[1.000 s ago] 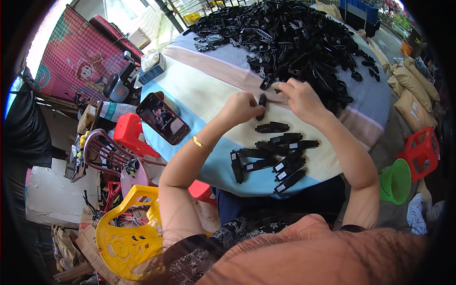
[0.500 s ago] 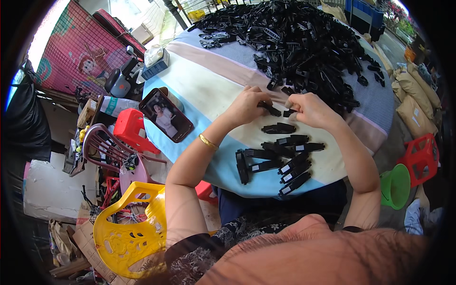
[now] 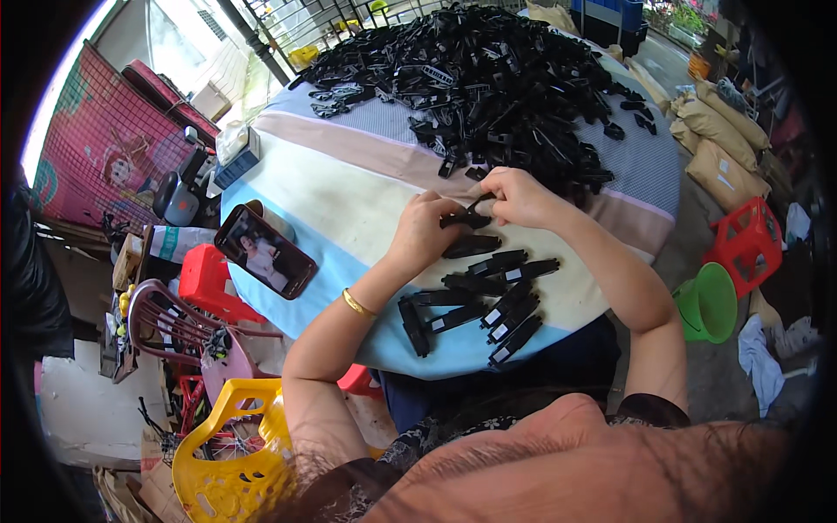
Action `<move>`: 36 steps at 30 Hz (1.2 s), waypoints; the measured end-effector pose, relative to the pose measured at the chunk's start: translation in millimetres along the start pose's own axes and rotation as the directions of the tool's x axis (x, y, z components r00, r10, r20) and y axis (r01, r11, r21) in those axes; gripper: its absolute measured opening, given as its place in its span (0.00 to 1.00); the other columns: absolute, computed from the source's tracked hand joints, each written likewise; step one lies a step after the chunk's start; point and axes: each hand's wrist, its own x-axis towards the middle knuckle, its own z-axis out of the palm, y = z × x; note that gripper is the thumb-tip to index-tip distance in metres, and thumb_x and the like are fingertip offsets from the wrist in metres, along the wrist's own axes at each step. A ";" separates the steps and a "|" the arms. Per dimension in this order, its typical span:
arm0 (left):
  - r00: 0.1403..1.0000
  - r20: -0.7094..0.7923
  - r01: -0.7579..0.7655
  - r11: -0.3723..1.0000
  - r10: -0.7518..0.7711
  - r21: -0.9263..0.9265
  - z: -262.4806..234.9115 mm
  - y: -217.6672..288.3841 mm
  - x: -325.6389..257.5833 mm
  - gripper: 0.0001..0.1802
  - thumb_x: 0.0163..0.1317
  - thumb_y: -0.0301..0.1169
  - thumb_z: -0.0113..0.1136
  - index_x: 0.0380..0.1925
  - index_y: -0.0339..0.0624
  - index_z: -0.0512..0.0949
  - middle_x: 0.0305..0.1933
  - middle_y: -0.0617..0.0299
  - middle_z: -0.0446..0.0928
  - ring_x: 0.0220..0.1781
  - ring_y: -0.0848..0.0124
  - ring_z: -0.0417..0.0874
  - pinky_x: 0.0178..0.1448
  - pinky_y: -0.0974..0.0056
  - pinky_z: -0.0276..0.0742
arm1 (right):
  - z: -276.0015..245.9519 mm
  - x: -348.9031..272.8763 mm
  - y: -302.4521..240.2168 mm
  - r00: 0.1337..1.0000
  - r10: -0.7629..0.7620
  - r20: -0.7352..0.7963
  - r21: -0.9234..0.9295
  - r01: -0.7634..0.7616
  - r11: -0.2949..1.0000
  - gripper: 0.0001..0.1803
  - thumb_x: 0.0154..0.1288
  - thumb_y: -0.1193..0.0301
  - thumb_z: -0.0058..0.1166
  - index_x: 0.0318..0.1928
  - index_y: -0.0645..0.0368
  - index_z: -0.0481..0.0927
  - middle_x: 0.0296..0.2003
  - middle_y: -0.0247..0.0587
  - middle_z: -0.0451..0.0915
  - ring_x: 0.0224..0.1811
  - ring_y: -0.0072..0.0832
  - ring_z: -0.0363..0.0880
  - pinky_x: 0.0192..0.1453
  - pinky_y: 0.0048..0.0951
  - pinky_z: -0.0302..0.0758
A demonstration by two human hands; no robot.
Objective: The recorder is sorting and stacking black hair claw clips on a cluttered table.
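My left hand [image 3: 425, 230] has its fingers closed on a long black plastic part [image 3: 462, 221] above the striped tablecloth. Against that part's far end, my right hand [image 3: 521, 200] pinches a small black piece, mostly covered by its fingertips. Just below the hands lies a single black plastic part [image 3: 472, 247]. Closer to me, several similar parts [image 3: 514, 311] are laid out in a loose group, some bearing small white labels. Beyond my fingers spreads a big heap of black plastic pieces [image 3: 506, 96].
A phone [image 3: 266, 251] showing a person leans on a round object at the table's left. Behind it stands a tissue box [image 3: 236, 157]. Around the table are a yellow chair [image 3: 222, 462], red stools [image 3: 751, 247] and a green bucket [image 3: 708, 302]. Brown sacks [image 3: 724, 170] lie at right.
My hands, apart half a second ago, have come together, so the right hand's small piece now meets the left hand's part. The whole view has shifted, moving the table leftward in the picture.
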 end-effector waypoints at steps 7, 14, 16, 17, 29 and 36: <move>0.997 -0.068 -0.020 1.000 0.021 0.020 6.0 -3.7 -1.8 0.13 0.42 0.29 0.67 0.32 0.40 0.82 0.29 0.55 0.74 0.34 0.60 0.75 0.41 0.60 0.72 | -0.2 -4.8 -4.5 0.993 -0.093 -0.073 -0.124 0.083 0.989 0.16 0.49 0.75 0.62 0.42 0.62 0.80 0.25 0.40 0.76 0.27 0.27 0.77 0.32 0.25 0.73; 0.997 0.013 0.076 0.996 -0.075 -0.036 -8.8 -4.1 -3.9 0.13 0.42 0.29 0.66 0.31 0.37 0.82 0.30 0.55 0.75 0.31 0.62 0.78 0.38 0.62 0.75 | 3.1 -13.5 -5.0 0.902 -0.421 -0.094 -0.566 0.299 0.768 0.10 0.46 0.78 0.56 0.34 0.60 0.82 0.31 0.42 0.75 0.33 0.40 0.77 0.36 0.35 0.74; 0.989 0.054 0.139 0.990 -0.137 -0.038 -12.8 -3.8 -5.1 0.13 0.42 0.28 0.66 0.31 0.36 0.82 0.30 0.55 0.75 0.30 0.63 0.79 0.37 0.63 0.75 | -4.3 -14.0 -3.6 0.910 -0.412 -0.052 -0.614 0.296 0.731 0.13 0.44 0.81 0.52 0.33 0.60 0.82 0.30 0.41 0.75 0.32 0.39 0.76 0.35 0.35 0.73; 0.990 0.056 0.129 0.990 -0.126 -0.058 -11.6 -3.8 -4.7 0.13 0.41 0.28 0.66 0.30 0.36 0.82 0.30 0.56 0.75 0.29 0.64 0.79 0.37 0.64 0.75 | -5.5 -13.9 -4.0 0.908 -0.416 -0.047 -0.611 0.303 0.731 0.13 0.44 0.81 0.52 0.33 0.60 0.82 0.30 0.41 0.75 0.32 0.39 0.76 0.35 0.35 0.73; 0.994 0.088 0.071 0.985 -0.058 -0.157 -4.7 -8.0 -1.2 0.12 0.40 0.29 0.68 0.26 0.35 0.81 0.26 0.56 0.75 0.30 0.62 0.77 0.37 0.62 0.74 | 6.7 -1.6 5.8 0.852 -0.524 0.004 -0.453 0.468 0.759 0.08 0.42 0.79 0.54 0.28 0.63 0.79 0.28 0.43 0.73 0.30 0.40 0.74 0.33 0.36 0.70; 0.995 0.083 -0.055 0.996 0.049 0.076 -23.2 -48.1 64.4 0.11 0.50 0.22 0.56 0.35 0.38 0.81 0.32 0.52 0.80 0.33 0.62 0.79 0.43 0.62 0.74 | 3.7 11.8 14.3 0.757 -0.630 -0.173 -0.742 0.320 0.589 0.11 0.48 0.76 0.54 0.36 0.60 0.77 0.37 0.33 0.76 0.43 0.34 0.70 0.42 0.30 0.68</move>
